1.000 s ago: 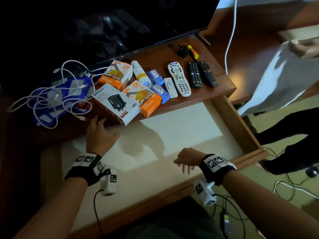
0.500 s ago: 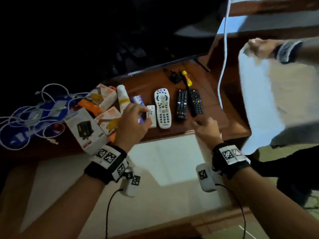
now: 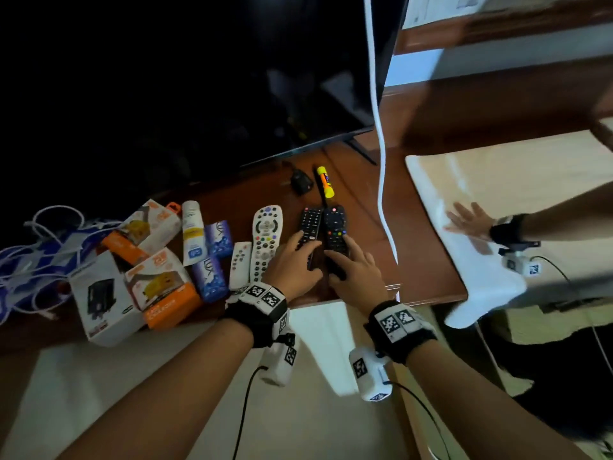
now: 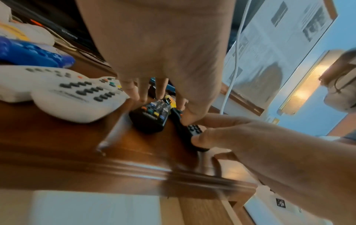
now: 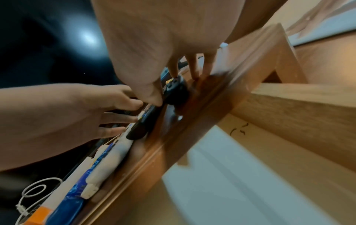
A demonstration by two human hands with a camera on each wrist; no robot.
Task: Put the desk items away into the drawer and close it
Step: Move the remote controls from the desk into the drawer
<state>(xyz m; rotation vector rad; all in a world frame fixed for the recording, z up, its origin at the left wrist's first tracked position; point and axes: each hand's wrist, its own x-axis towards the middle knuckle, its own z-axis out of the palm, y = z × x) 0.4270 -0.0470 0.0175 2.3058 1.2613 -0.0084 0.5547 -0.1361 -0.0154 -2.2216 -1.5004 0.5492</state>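
Two black remotes lie side by side on the brown desk [image 3: 428,270]. My left hand [image 3: 303,250] covers the left black remote [image 3: 311,224], fingers over its top and thumb against its right edge. My right hand [image 3: 341,260] grips the right black remote [image 3: 334,227], pinching its near end between thumb and fingers, as the left wrist view shows [image 4: 192,132]. A white remote [image 3: 267,237], a small white remote [image 3: 239,263], soap packs [image 3: 210,277], a tube [image 3: 193,235] and charger boxes [image 3: 99,297] lie to the left. The open drawer [image 3: 99,376] is below, lined in white.
A yellow glue stick [image 3: 325,182] and a black adapter [image 3: 301,182] lie behind the remotes, under the dark TV screen [image 3: 232,78]. White cables [image 3: 30,260] are tangled at far left; one cable [image 3: 381,161] hangs down on the right. Another person's hand [image 3: 471,222] presses white paper [image 3: 481,277] at the right.
Both my hands rose from the open drawer to the desk top. The left moved right from the boxes onto the left black remote; the right settled on the right black remote.
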